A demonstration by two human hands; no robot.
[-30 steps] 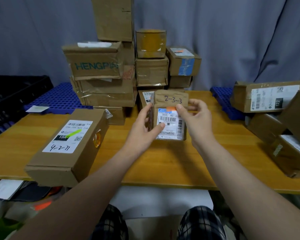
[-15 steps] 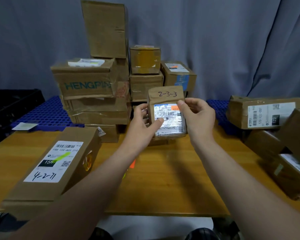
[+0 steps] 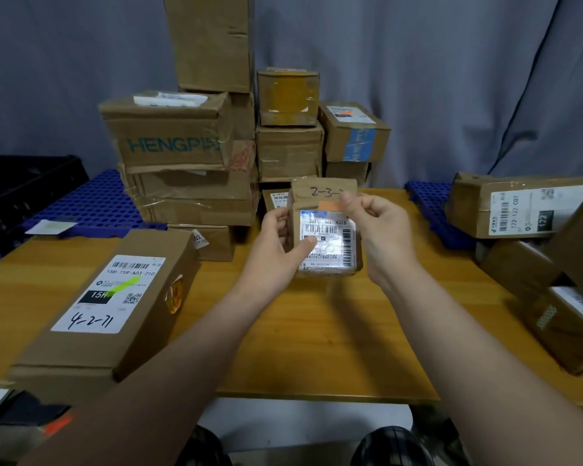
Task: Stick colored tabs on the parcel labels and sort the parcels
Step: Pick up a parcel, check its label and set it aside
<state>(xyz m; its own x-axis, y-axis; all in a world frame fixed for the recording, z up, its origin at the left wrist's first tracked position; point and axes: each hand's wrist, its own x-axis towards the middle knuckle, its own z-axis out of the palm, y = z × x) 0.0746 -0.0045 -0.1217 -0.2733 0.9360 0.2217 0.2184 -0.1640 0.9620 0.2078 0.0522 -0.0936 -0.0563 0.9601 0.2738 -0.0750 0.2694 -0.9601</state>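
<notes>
I hold a small brown parcel (image 3: 323, 196) upright above the middle of the wooden table (image 3: 317, 331). It is marked 2-3-3 by hand and bears a white barcode label (image 3: 330, 240). My left hand (image 3: 280, 243) grips its left side, thumb pressed on the label. My right hand (image 3: 377, 227) is at the parcel's upper right and pinches an orange tab (image 3: 330, 206) lying at the label's top edge. A long box (image 3: 115, 297) marked 4-2-71, with a green tab on its label, lies at the left.
A stack of cardboard boxes (image 3: 196, 156) rises behind the parcel. More parcels (image 3: 525, 210) are piled at the right edge. Blue perforated pallets (image 3: 91, 203) lie at the back, with a black crate (image 3: 24, 183) at far left. Papers and tabs lie below the table's left front.
The parcel came up off the table and is now held in the air. My right fingers shifted to pinch the orange tab at the label's top. The camera tilted.
</notes>
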